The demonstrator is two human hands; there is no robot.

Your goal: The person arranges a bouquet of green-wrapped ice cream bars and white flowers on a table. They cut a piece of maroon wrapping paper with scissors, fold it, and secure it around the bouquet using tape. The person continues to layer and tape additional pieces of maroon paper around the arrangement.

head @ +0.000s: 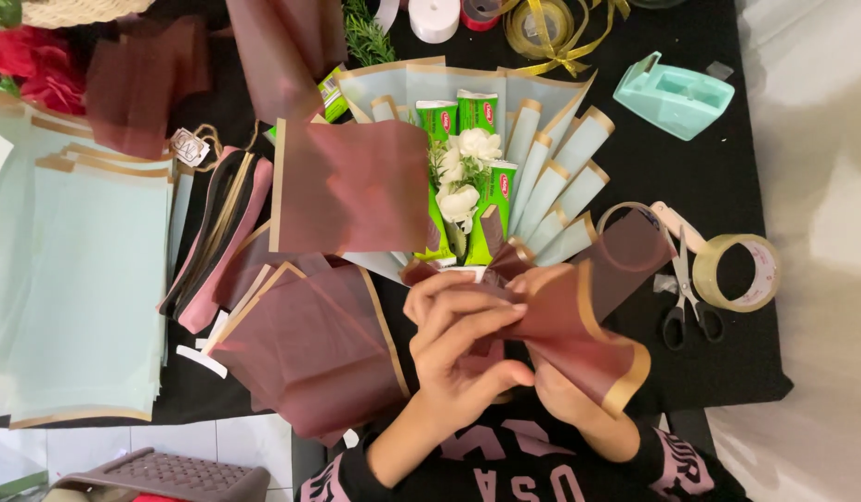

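Note:
My left hand [463, 349] and my right hand [565, 390] pinch a folded sheet of sheer maroon wrapping paper with a gold edge [579, 325] at the base of a bouquet. The bouquet [467, 177] lies on the black table, made of green snack packets, white flowers and rolled pale mint paper pleats [560, 177] fanned out to the right. Another maroon sheet [351, 186] covers its left side. My right hand is mostly hidden behind the paper and my left hand.
Stacks of pale mint sheets [77, 279] and maroon sheets [309, 344] lie left. Scissors [681, 297] and a clear tape roll [739, 271] sit right; a mint tape dispenser [674, 95], gold ribbon [546, 33] and white ribbon spool [434, 19] lie at the back. A brown basket [161, 476] stands below left.

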